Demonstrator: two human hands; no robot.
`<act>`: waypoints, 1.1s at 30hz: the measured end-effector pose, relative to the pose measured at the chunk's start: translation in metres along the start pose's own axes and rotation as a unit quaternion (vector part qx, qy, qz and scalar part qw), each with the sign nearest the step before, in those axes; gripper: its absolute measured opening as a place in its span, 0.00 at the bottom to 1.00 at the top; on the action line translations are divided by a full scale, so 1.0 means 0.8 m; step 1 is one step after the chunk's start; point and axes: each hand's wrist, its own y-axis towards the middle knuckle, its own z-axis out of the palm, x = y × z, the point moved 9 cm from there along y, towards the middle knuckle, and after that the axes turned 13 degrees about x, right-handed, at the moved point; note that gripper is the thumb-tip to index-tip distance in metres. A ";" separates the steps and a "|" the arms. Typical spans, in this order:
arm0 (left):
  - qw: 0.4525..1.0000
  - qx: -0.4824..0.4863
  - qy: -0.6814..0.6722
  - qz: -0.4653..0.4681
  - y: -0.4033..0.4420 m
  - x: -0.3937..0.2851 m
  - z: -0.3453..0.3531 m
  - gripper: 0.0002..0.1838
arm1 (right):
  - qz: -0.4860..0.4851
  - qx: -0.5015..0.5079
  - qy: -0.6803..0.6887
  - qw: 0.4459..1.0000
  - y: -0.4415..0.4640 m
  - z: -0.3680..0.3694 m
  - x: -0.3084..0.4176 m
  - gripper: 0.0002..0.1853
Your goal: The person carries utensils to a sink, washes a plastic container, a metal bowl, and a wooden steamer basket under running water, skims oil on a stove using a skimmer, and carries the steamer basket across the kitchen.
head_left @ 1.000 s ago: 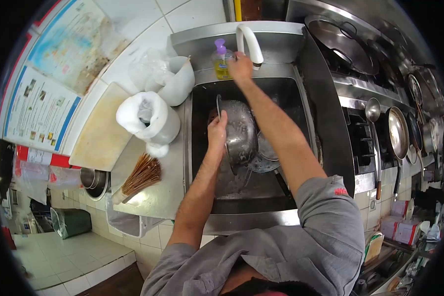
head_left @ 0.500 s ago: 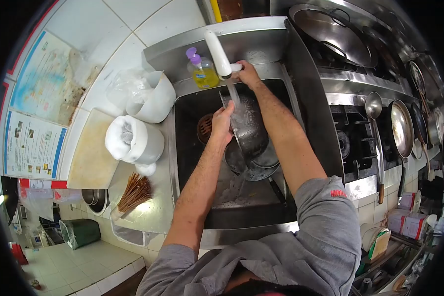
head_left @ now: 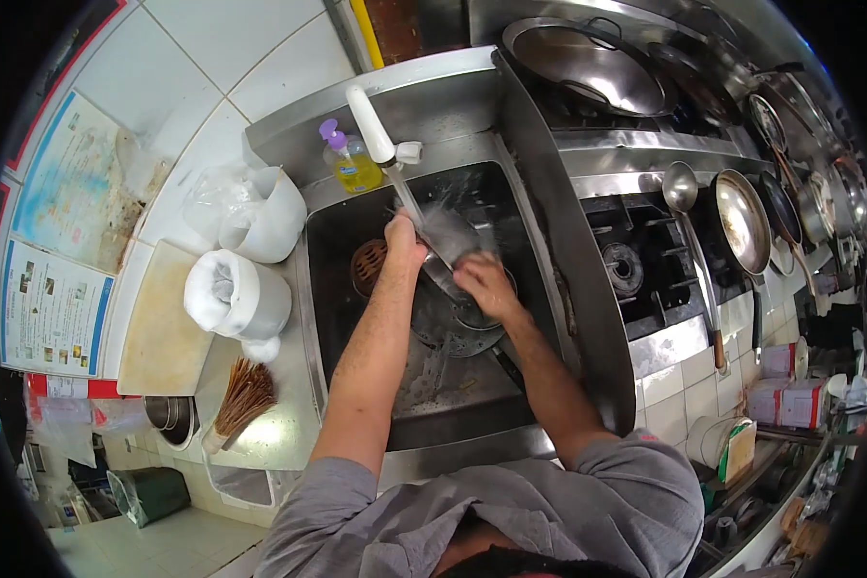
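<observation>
A metal pan (head_left: pixel 445 236), tilted on its side, is held under the white faucet (head_left: pixel 371 125) inside the sink (head_left: pixel 433 433). Water runs from the spout onto it and sprays off. My left hand (head_left: pixel 405 239) is closed around the pan's left edge, close to the stream. On the nearer edge of the same pan, my right hand (head_left: pixel 486 287) is closed too, slightly blurred by motion. Beneath them, a second pan with a black handle (head_left: pixel 508 368) lies in the sink, partly covered. A brown slotted disc (head_left: pixel 368 267) sits left of my left hand.
Behind the sink stands a pump bottle of yellow soap (head_left: pixel 354 169). White plastic containers (head_left: pixel 258 299), a cutting board (head_left: pixel 159 323) and a twig brush (head_left: pixel 244 400) are at the left. Right of the sink wall are a gas burner (head_left: pixel 626 270), a ladle (head_left: pixel 681 188) and a wok (head_left: pixel 588 67).
My right hand has left the faucet lever and come down to the pan's near edge. The pan has turned in my hands, and the whole view has shifted somewhat.
</observation>
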 end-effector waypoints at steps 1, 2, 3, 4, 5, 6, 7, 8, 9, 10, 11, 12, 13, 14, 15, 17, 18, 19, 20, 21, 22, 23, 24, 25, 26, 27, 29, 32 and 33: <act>1.000 -0.001 0.024 0.000 -0.008 -0.003 0.004 0.10 | 0.001 -0.003 -0.004 1.000 -0.013 0.005 0.008 0.08; 1.000 0.002 0.022 -0.002 -0.008 0.004 0.007 0.10 | 0.070 -0.039 -0.067 0.994 -0.025 0.006 0.003 0.08; 0.999 0.016 0.031 -0.017 -0.006 0.015 0.016 0.10 | 0.140 -0.075 -0.130 0.979 -0.037 0.002 -0.003 0.07; 0.998 0.032 0.039 -0.030 -0.003 0.023 0.024 0.11 | 0.140 -0.076 -0.134 0.978 -0.039 0.005 -0.006 0.07; 0.993 0.092 0.040 -0.069 -0.004 0.032 0.042 0.16 | 0.141 -0.113 -0.152 0.972 -0.036 -0.005 -0.005 0.07; 0.992 0.097 0.039 -0.067 -0.005 0.028 0.045 0.16 | 0.143 -0.151 -0.168 0.964 -0.034 -0.017 -0.003 0.07; 0.989 0.088 0.074 -0.089 -0.008 0.027 0.041 0.18 | 0.123 -0.163 -0.171 0.964 -0.033 -0.022 -0.001 0.08; 0.985 0.080 0.108 -0.111 -0.017 0.022 0.044 0.20 | 0.125 -0.166 -0.174 0.963 -0.031 -0.029 -0.001 0.08; 0.991 0.058 0.089 -0.083 -0.008 0.017 0.028 0.22 | 0.167 -0.159 -0.179 0.956 -0.029 -0.035 -0.013 0.09; 0.993 0.029 0.106 -0.037 0.001 0.010 0.014 0.19 | 0.209 -0.152 -0.182 0.949 -0.027 -0.041 -0.025 0.10; 0.992 0.028 0.118 -0.042 0.008 0.014 0.005 0.18 | 0.202 -0.166 -0.163 0.951 -0.024 -0.046 -0.035 0.09; 0.990 0.026 0.130 -0.046 0.013 0.019 -0.001 0.16 | 0.200 -0.168 -0.165 0.951 -0.020 -0.051 -0.033 0.09; 0.990 0.028 0.130 -0.046 0.018 0.025 -0.007 0.16 | 0.238 -0.143 -0.104 0.955 -0.018 -0.048 -0.045 0.10; 0.986 0.025 0.147 -0.069 0.017 0.035 -0.014 0.14 | 0.275 -0.116 -0.041 0.953 -0.018 -0.042 -0.059 0.12; 0.982 0.021 0.163 -0.093 0.016 0.046 -0.022 0.11 | 0.276 -0.117 -0.041 0.953 -0.019 -0.041 -0.064 0.12; 0.990 -0.002 0.110 -0.086 0.017 0.051 -0.029 0.08 | 0.279 -0.117 0.072 0.950 -0.023 -0.034 -0.081 0.13; 0.995 -0.026 0.055 -0.078 0.014 0.052 -0.033 0.06 | 0.279 -0.117 0.072 0.950 -0.026 -0.036 -0.083 0.13; 0.998 -0.008 0.027 -0.060 0.017 0.050 -0.026 0.12 | 0.278 -0.115 0.169 0.938 -0.030 -0.027 -0.091 0.14; 0.998 -0.011 0.028 -0.060 0.015 0.050 -0.023 0.12 | 0.275 -0.111 0.267 0.917 -0.035 -0.015 -0.098 0.15; 0.996 0.014 0.072 -0.044 0.015 0.043 -0.013 0.15 | 0.275 -0.110 0.270 0.916 -0.039 -0.009 -0.103 0.15; 0.992 0.040 0.116 -0.027 0.013 0.038 -0.003 0.19 | 0.278 -0.124 0.332 0.893 -0.045 0.001 -0.113 0.16; 0.981 0.078 0.173 -0.038 0.011 0.038 0.009 0.18 | 0.279 -0.138 0.391 0.866 -0.049 0.014 -0.125 0.18; 0.981 0.077 0.174 -0.037 0.016 0.038 0.004 0.18 | 0.278 -0.137 0.393 0.866 -0.048 0.028 -0.132 0.18; 0.974 0.032 0.216 -0.060 0.019 0.042 -0.010 0.16 | 0.244 -0.157 0.449 0.845 -0.047 0.047 -0.135 0.20; 0.963 -0.012 0.256 -0.083 0.021 0.046 -0.022 0.15 | 0.210 -0.178 0.503 0.820 -0.045 0.061 -0.134 0.21; 0.955 -0.061 0.278 -0.081 0.017 0.043 -0.030 0.14 | 0.240 -0.171 0.475 0.829 -0.046 0.074 -0.133 0.23; 0.965 -0.034 0.248 -0.080 0.017 0.051 -0.019 0.13 | 0.199 -0.174 0.451 0.853 -0.027 0.076 -0.119 0.22; 0.944 0.004 0.318 -0.091 0.003 0.053 -0.008 0.14 | 0.171 -0.175 0.380 0.892 -0.007 0.060 -0.111 0.18; 0.936 0.068 0.319 -0.130 -0.007 0.058 0.003 0.14 | 0.173 -0.184 0.312 0.916 -0.002 0.044 -0.119 0.16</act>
